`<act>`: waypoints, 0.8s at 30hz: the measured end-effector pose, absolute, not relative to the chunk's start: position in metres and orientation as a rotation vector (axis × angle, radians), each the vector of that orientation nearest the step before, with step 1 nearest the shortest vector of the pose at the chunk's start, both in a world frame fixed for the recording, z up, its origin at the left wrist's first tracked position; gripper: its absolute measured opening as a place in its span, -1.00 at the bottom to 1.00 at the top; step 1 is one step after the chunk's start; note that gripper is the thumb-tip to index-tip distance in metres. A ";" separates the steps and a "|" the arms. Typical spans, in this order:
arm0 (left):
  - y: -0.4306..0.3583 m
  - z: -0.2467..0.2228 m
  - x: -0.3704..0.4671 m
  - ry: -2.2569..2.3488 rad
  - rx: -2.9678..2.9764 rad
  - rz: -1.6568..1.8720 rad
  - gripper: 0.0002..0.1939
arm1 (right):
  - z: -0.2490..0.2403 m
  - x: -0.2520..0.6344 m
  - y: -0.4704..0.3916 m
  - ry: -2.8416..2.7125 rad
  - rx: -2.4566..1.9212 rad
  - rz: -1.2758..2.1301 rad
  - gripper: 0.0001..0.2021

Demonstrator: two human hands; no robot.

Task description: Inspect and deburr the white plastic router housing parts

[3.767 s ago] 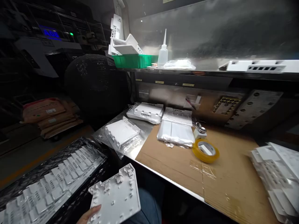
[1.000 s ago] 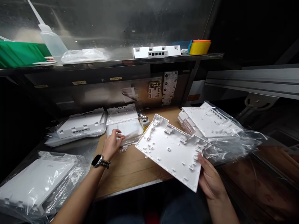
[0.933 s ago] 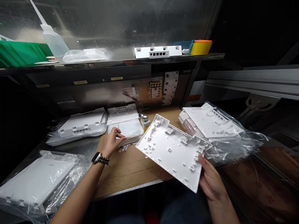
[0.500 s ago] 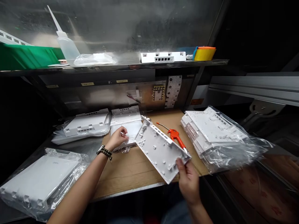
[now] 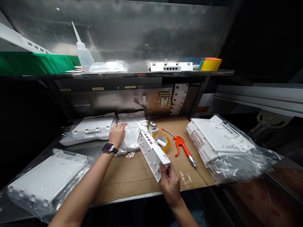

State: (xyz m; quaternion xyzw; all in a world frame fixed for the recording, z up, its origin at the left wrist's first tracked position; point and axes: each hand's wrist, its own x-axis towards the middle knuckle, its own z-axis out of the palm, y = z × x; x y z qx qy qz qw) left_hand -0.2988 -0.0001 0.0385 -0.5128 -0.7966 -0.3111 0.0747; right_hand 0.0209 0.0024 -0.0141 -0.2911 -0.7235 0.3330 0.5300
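Note:
A white plastic router-like housing (image 5: 151,151) with a row of port slots is tilted on edge in my right hand (image 5: 170,184), thumb on the near side and fingers behind. My left hand (image 5: 117,135), wearing a watch, is closed with fingertips pressed together over a clear plastic bag (image 5: 130,138); whatever it pinches is hidden. Behind that bag lies another white housing panel (image 5: 132,117). Just past the held housing are a roll of yellowish tape (image 5: 167,145) and a small bottle with a metal cap (image 5: 153,128).
An orange air blow gun (image 5: 181,143) lies on the cardboard (image 5: 132,176). Bagged white housings are stacked at right (image 5: 222,135), and others sit at left (image 5: 47,179) and back left (image 5: 94,124). A shelf (image 5: 137,75) carries a squeeze bottle (image 5: 84,56) and a green bin (image 5: 35,64).
My right hand has moved left and turned the housing more on edge, uncovering the tape and small bottle. My left hand has shifted up and rotated, back now facing me. The view has tilted up.

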 end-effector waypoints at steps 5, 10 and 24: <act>0.018 0.074 -0.290 -2.379 -1.816 -0.932 -0.13 | -0.023 0.029 -0.001 -1.591 -0.733 0.725 -0.66; 0.023 0.096 -0.264 -2.443 -2.246 -0.995 -0.27 | -0.038 0.040 -0.009 -1.532 -0.718 0.770 -0.63; -0.027 0.087 -0.184 -2.004 -2.057 -0.712 -0.30 | -0.003 0.055 -0.003 -1.290 -0.921 1.201 -0.59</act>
